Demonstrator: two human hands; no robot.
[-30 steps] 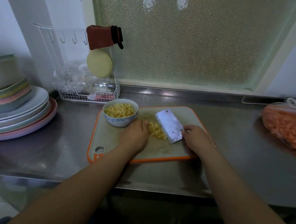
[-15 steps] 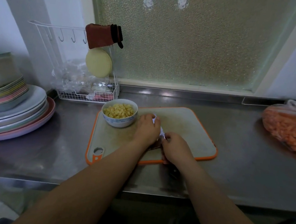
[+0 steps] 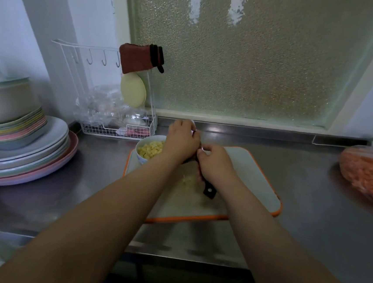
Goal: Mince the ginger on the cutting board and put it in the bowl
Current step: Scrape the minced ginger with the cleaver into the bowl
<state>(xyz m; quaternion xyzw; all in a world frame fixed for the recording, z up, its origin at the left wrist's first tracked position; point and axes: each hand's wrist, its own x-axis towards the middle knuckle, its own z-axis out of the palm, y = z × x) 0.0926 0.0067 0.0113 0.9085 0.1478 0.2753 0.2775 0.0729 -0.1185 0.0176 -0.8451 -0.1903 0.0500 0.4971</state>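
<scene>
At frame centre, the right hand (image 3: 215,164) grips the black cleaver handle (image 3: 209,190), fingers curled round it. The left hand (image 3: 182,141) cups the mostly hidden blade with curled fingers, just right of the bowl (image 3: 144,157) of minced ginger (image 3: 151,150). A small ginger remnant (image 3: 188,179) lies on the orange-rimmed cutting board (image 3: 252,182) on the tabletop (image 3: 98,199).

Both bare forearms extend forward and converge at centre. Left hand (image 3: 181,144) is raised, fingers curled downward, knuckles up; what it holds cannot be determined. Right hand (image 3: 215,164) sits just beside it, fingers closed in a grip around a dark knife handle (image 3: 209,190).
</scene>
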